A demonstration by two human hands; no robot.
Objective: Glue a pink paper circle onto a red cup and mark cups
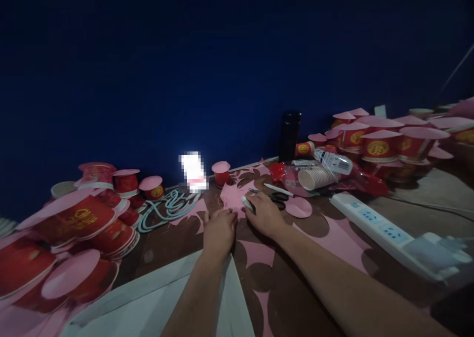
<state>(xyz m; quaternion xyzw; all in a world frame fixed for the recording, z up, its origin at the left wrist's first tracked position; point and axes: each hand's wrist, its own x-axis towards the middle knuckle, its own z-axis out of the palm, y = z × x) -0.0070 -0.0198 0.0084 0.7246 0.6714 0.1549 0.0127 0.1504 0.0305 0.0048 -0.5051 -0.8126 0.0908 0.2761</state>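
On the brown table, a pink paper with a jagged outline lies between my hands. My left hand has its fingers bent and together at the paper's lower left edge, holding it. My right hand is closed around a small stick with a white end, tilted over the paper's right side. Most of the stick is hidden by the fingers. Just right of that hand lie black-handled scissors, a white pen and a pink paper disc.
Red paper cups with pink disc tops crowd the left and right. A teal cable, glowing phone, black flask, bagged cups and power strip surround the work. A white board sits under my left forearm.
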